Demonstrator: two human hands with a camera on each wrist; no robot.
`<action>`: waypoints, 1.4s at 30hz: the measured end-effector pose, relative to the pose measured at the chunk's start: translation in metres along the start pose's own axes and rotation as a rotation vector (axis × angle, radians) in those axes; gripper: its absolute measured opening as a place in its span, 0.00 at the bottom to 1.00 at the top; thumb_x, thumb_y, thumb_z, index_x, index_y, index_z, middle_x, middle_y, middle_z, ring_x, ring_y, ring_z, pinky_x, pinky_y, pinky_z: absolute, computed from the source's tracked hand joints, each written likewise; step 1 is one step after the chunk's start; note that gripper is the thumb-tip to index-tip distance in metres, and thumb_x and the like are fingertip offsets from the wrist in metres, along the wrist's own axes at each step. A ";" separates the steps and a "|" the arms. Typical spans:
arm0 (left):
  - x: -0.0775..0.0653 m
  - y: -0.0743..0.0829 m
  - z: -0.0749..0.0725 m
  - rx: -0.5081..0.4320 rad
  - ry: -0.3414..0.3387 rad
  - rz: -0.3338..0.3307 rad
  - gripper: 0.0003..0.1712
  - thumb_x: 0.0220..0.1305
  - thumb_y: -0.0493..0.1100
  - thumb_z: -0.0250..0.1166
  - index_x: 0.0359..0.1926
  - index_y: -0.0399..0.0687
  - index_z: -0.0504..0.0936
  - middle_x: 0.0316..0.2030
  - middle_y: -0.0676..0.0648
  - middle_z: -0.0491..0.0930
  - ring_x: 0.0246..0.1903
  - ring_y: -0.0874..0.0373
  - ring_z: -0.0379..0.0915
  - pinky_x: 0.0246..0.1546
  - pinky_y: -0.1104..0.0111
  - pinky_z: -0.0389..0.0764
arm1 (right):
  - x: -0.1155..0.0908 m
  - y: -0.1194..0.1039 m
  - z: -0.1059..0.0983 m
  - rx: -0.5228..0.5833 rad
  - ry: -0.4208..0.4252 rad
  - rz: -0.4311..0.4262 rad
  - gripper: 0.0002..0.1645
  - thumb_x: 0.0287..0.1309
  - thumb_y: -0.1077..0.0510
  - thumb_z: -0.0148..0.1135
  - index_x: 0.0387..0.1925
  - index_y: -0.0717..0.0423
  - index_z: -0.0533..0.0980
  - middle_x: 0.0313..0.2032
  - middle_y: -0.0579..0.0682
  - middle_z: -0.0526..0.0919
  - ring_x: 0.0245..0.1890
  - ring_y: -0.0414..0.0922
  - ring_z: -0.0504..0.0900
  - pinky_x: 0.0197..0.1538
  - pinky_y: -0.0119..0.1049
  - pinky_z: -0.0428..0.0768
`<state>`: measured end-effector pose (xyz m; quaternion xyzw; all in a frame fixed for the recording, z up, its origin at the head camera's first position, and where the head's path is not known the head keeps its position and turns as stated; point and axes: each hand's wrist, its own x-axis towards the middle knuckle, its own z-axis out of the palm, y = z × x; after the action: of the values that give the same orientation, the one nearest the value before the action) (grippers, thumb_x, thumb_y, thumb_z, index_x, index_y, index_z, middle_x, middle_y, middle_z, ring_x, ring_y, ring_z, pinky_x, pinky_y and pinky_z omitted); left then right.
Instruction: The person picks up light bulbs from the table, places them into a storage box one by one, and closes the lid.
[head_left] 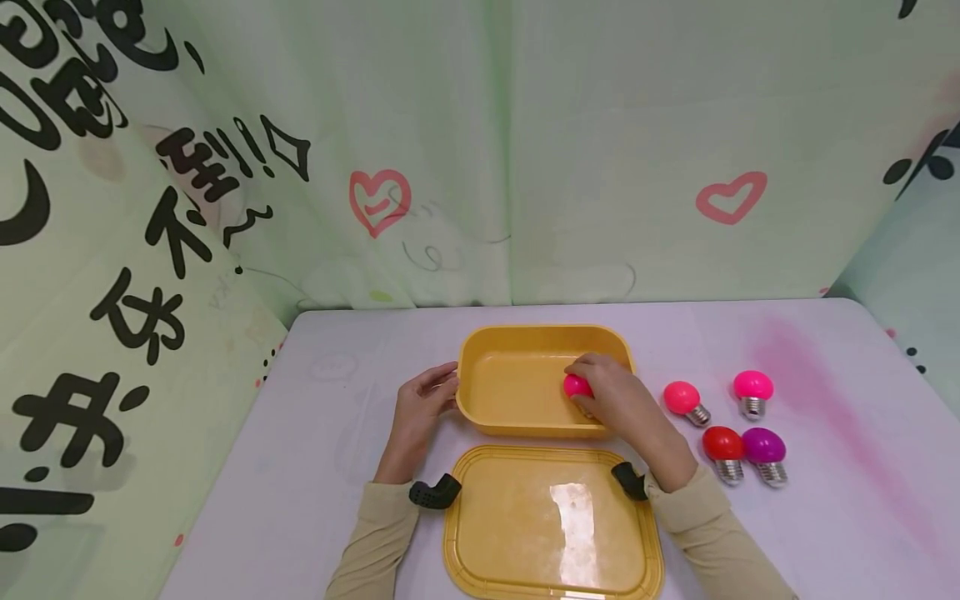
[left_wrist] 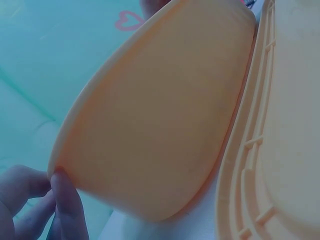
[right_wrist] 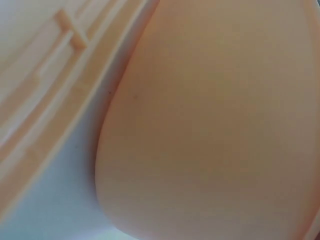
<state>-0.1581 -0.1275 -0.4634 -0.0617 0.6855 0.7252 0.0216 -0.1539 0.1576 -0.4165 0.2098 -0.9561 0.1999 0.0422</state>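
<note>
A yellow plastic box (head_left: pixel 517 383) stands in the middle of the table in the head view. My left hand (head_left: pixel 422 406) is at its left end, and in the left wrist view the fingers (left_wrist: pixel 67 200) pinch the box's rim. Over the right end, my right hand (head_left: pixel 611 393) reaches inside and holds a pink light bulb (head_left: pixel 576 386), whose base is mostly hidden by the fingers. The box's outer wall (right_wrist: pixel 210 125) fills much of the right wrist view, where the hand itself is out of sight. Nearer me lies the yellow lid (head_left: pixel 517 521).
Right of the box lie several more bulbs: a coral one (head_left: pixel 681 397), a pink one (head_left: pixel 752 385), a red one (head_left: pixel 722 443) and a purple one (head_left: pixel 764 446). The white table (head_left: pixel 360 367) carries a pink smear. A pale curtain (head_left: pixel 562 167) hangs behind it.
</note>
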 end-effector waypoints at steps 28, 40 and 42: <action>0.001 -0.002 0.001 -0.004 -0.004 0.004 0.19 0.66 0.41 0.67 0.56 0.42 0.82 0.52 0.38 0.81 0.42 0.52 0.80 0.38 0.72 0.84 | -0.024 0.009 -0.035 -0.030 0.052 -0.035 0.22 0.47 0.64 0.77 0.46 0.65 0.82 0.48 0.61 0.80 0.49 0.59 0.75 0.51 0.52 0.82; 0.002 -0.001 0.000 -0.010 -0.009 0.015 0.19 0.66 0.42 0.67 0.56 0.42 0.82 0.51 0.39 0.82 0.41 0.54 0.81 0.38 0.71 0.84 | -0.040 0.022 -0.052 -0.038 0.043 0.048 0.26 0.50 0.63 0.75 0.52 0.66 0.79 0.52 0.62 0.79 0.54 0.60 0.74 0.53 0.57 0.80; 0.001 -0.001 0.000 -0.011 -0.007 0.012 0.19 0.66 0.42 0.67 0.56 0.42 0.82 0.51 0.39 0.81 0.41 0.54 0.80 0.38 0.71 0.84 | -0.042 0.025 -0.053 -0.041 0.044 0.057 0.26 0.51 0.62 0.75 0.53 0.64 0.79 0.52 0.62 0.79 0.55 0.60 0.74 0.53 0.58 0.80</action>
<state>-0.1590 -0.1272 -0.4641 -0.0551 0.6819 0.7291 0.0191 -0.1262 0.2161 -0.3839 0.1770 -0.9645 0.1861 0.0618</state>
